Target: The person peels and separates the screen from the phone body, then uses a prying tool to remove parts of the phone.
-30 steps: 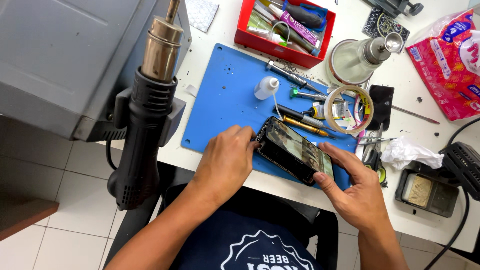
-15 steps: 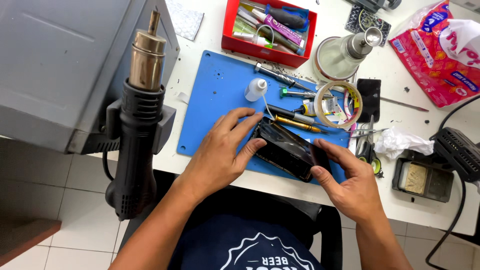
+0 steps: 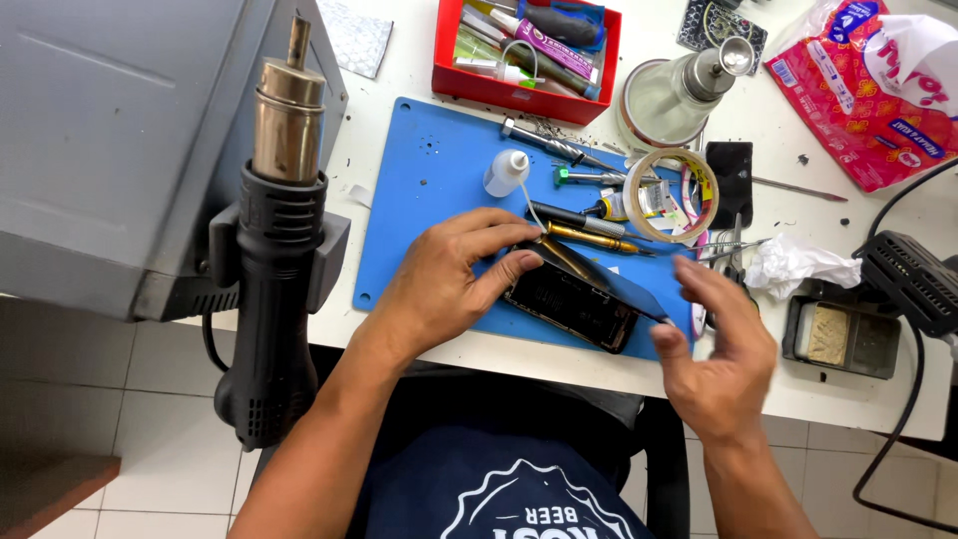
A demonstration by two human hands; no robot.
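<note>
Opened black phone (image 3: 571,304) on blue mat (image 3: 429,190), left hand (image 3: 449,279) pinching its top edge, right hand (image 3: 720,349) at 3 o'clock, fingers spread, lifted screen (image 3: 624,284) tilted.

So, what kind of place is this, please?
Most likely a phone repair bench. The left hand holds down an opened phone on a blue work mat, a heat gun hangs at the desk edge, and a red tray holds small tools.
</note>
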